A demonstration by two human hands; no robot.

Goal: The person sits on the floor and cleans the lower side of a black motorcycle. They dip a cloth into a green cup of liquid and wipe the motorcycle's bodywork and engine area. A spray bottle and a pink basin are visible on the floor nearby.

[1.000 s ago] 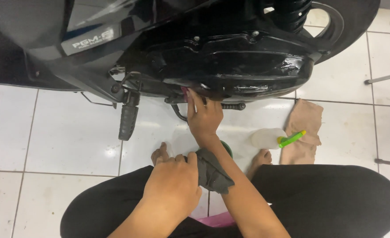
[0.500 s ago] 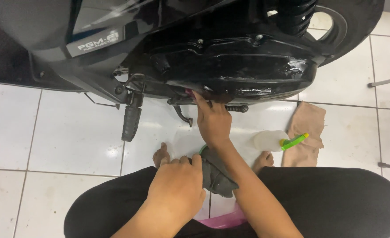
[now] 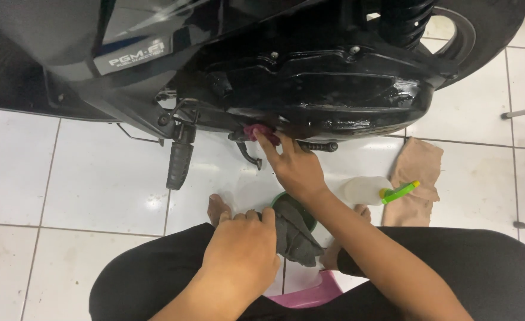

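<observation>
Right hand (image 3: 295, 169) slightly farther left

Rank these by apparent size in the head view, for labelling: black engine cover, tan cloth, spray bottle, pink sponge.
1. black engine cover
2. tan cloth
3. spray bottle, partly hidden
4. pink sponge, mostly under the right hand

Place is being read as a home garage or small wash bay: a black scooter (image 3: 310, 77) is being parked on white floor tiles (image 3: 84, 172), just beyond the fingers (image 3: 268, 142). A spray bottle (image 3: 372, 190) and tan cloth (image 3: 417, 178) are being kept right of them.
</observation>
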